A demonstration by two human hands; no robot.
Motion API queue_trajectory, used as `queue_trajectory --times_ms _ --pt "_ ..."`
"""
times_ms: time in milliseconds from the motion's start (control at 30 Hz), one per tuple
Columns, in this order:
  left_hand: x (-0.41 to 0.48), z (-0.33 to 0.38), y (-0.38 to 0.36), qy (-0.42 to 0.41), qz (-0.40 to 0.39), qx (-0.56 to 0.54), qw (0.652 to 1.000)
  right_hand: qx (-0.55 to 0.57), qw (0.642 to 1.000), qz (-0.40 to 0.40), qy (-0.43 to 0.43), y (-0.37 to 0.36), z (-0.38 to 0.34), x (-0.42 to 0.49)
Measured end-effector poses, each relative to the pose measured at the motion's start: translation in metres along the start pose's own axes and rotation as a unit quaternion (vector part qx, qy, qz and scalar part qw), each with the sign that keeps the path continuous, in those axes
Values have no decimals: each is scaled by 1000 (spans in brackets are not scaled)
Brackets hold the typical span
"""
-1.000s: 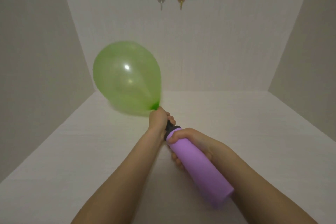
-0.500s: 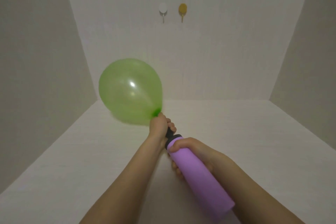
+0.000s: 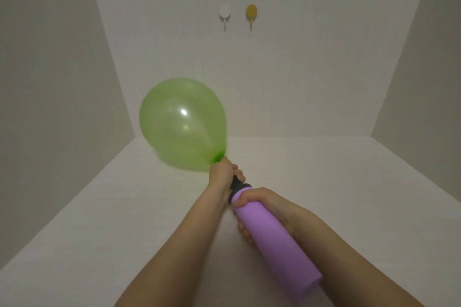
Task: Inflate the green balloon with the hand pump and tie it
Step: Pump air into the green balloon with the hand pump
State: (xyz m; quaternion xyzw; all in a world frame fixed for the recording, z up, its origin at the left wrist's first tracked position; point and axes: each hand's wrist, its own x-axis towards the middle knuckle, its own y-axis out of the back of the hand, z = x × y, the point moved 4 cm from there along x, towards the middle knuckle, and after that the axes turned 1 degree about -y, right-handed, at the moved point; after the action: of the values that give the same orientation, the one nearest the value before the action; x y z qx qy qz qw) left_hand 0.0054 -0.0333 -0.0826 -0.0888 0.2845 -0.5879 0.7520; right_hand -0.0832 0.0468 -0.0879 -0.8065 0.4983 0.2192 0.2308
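Green balloon (image 3: pixel 182 124), long axis up-left | left hand (image 3: pixel 220 173) grips neck; right hand (image 3: pixel 264 200) grips pump (image 3: pixel 282 249)

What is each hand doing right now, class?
Left hand: grips the neck of the round green rubber balloon.
Right hand: grips the purple cylindrical hand pump.

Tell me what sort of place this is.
Likely an indoor alcove or booth: bare pale walls on three sides of a white tabletop, and a white hook and a gold hook on the back wall.
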Motion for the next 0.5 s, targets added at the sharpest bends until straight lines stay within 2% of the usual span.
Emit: queue_trajectory --times_ms 167,333,500 --pt "11 27 12 -24 9 -36 999 -20 1000 -18 -6 4 2 -12" --pt "3 11 10 -10 4 -36 999 -30 999 -33 -18 3 3 -7" --pt "1 11 3 -13 -9 -21 1000 -5 1000 -15 5 -1 -4 -3"
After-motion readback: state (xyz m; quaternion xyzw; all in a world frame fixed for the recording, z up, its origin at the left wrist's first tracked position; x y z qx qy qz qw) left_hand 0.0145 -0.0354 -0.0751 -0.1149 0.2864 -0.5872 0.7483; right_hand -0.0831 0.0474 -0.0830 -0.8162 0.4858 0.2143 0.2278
